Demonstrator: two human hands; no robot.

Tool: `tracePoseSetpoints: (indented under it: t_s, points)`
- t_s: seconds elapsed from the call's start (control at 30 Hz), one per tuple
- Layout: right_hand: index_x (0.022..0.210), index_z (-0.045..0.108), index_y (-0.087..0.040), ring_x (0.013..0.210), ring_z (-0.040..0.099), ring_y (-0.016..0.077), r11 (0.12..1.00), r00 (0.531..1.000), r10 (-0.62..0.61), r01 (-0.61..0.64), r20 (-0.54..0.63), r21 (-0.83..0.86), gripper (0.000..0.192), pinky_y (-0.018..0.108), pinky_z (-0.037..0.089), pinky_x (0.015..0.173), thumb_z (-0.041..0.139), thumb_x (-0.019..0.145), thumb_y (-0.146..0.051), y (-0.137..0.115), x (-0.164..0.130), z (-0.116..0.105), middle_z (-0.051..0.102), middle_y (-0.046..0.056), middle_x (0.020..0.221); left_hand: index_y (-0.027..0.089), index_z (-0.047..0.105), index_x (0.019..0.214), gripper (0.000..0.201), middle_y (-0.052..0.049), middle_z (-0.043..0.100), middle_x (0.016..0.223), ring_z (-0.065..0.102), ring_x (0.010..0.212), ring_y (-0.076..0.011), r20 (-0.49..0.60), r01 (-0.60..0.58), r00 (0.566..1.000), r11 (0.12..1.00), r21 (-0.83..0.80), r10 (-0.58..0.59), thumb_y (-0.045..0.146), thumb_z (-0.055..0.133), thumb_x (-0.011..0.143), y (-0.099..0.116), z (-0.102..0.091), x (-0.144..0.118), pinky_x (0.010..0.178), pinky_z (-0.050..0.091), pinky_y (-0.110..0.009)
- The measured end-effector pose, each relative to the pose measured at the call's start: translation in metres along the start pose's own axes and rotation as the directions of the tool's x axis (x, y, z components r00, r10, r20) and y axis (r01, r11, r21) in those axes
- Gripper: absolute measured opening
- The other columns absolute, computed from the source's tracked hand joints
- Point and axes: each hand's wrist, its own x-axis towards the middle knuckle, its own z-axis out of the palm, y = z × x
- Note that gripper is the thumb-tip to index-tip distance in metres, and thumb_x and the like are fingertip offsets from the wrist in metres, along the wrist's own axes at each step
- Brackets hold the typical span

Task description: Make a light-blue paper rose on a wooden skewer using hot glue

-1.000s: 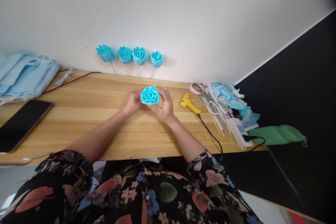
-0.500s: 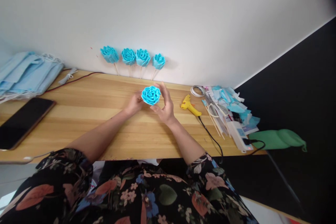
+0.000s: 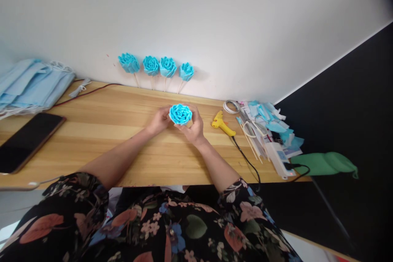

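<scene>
Both hands, left hand (image 3: 160,119) & right hand (image 3: 193,127), closed round a bright blue folded-fabric rose (image 3: 180,114) just above the pale wooden desk (image 3: 123,131); petal-shaping step, needs light fingertip presses next.

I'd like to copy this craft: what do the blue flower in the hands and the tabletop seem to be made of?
The blue flower, held between left hand and right hand, looks like soft matte fabric, possibly cut from face masks: the stack of masks has a similar blue. The table looks like pale wood with a smooth finish; grain and board seams show.
</scene>
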Motion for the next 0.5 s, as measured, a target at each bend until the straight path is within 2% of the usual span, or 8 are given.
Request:
tracePoseSetpoints:
  t_s: [0.07,0.17,0.23,0.27,0.3,0.37,0.43,0.5]
  points:
    - [0.141,0.056,-0.03,0.135,0.068,0.0329,0.999,1.0,-0.01,0.009,0.015,0.048,0.073,0.053,0.055,0.116,0.077,0.086,-0.074,0.003,0.0,0.003,0.071,0.012,0.141,0.02,0.075,0.078,0.04,-0.009,0.082,0.088,0.076,0.089,-0.0294,-0.024,0.028,0.999,1.0,-0.012,-0.028,0.057,0.089,0.075,0.002,-0.002,-0.002,0.088,0.064,-0.044]
    - [0.166,0.031,-0.033,0.149,0.058,0.0327,0.998,0.997,-0.023,0.018,0.075,0.059,0.1,0.056,0.047,0.125,0.074,0.086,-0.076,0.007,0.0,0.004,0.06,0.015,0.159,0.017,0.078,0.09,0.044,-0.011,0.083,0.095,0.077,0.091,-0.0277,-0.067,0.065,0.995,0.997,-0.035,-0.067,0.06,0.082,0.084,0.005,-0.006,-0.002,0.09,0.063,-0.041]
    - [0.173,0.017,-0.034,0.154,0.053,0.0313,1.0,0.995,0.004,-0.004,0.104,0.006,0.104,0.056,0.043,0.128,0.071,0.092,-0.072,0.012,-0.001,0.004,0.057,0.016,0.163,0.016,0.079,0.095,0.047,-0.011,0.083,0.098,0.077,0.091,-0.0254,-0.093,0.076,0.992,0.996,-0.05,-0.081,0.062,0.075,0.091,0.007,-0.008,0.0,0.09,0.063,-0.038]
    - [0.173,0.017,-0.033,0.154,0.053,0.0305,0.999,0.993,0.034,-0.031,0.114,-0.032,0.099,0.056,0.043,0.128,0.068,0.096,-0.068,0.015,-0.002,0.003,0.057,0.016,0.163,0.015,0.079,0.097,0.049,-0.011,0.083,0.098,0.077,0.089,-0.0241,-0.103,0.077,0.991,0.996,-0.056,-0.082,0.064,0.072,0.093,0.007,-0.009,0.002,0.088,0.063,-0.037]
    - [0.173,0.022,-0.032,0.154,0.053,0.03,0.995,0.99,0.074,-0.065,0.119,-0.072,0.09,0.055,0.044,0.127,0.065,0.1,-0.063,0.019,-0.003,0.003,0.058,0.016,0.162,0.015,0.078,0.099,0.051,-0.011,0.083,0.097,0.076,0.087,-0.023,-0.11,0.074,0.991,0.996,-0.058,-0.08,0.065,0.071,0.094,0.008,-0.009,0.003,0.087,0.062,-0.036]
    - [0.166,0.042,-0.027,0.148,0.059,0.0295,0.978,0.978,0.16,-0.139,0.135,-0.154,0.07,0.052,0.048,0.123,0.061,0.105,-0.055,0.026,-0.004,0.001,0.065,0.016,0.156,0.016,0.078,0.101,0.052,-0.01,0.083,0.096,0.075,0.085,-0.0217,-0.116,0.06,0.991,0.997,-0.053,-0.066,0.067,0.069,0.095,0.009,-0.01,0.005,0.085,0.062,-0.035]
    - [0.152,0.062,-0.024,0.137,0.068,0.0291,0.954,0.957,0.238,-0.198,0.166,-0.224,0.051,0.047,0.054,0.116,0.06,0.106,-0.046,0.032,-0.005,0.0,0.074,0.015,0.144,0.017,0.078,0.098,0.051,-0.01,0.082,0.095,0.075,0.086,-0.0221,-0.109,0.037,0.993,0.999,-0.033,-0.041,0.067,0.068,0.096,0.01,-0.009,0.006,0.086,0.061,-0.035]
    - [0.139,0.073,-0.023,0.122,0.076,0.0275,0.93,0.936,0.297,-0.238,0.19,-0.28,0.039,0.042,0.058,0.107,0.058,0.107,-0.037,0.035,-0.004,-0.001,0.081,0.012,0.131,0.018,0.078,0.094,0.05,-0.009,0.082,0.094,0.075,0.09,-0.0234,-0.096,0.006,0.995,1.0,0.003,-0.006,0.067,0.066,0.098,0.01,-0.008,0.005,0.089,0.06,-0.036]
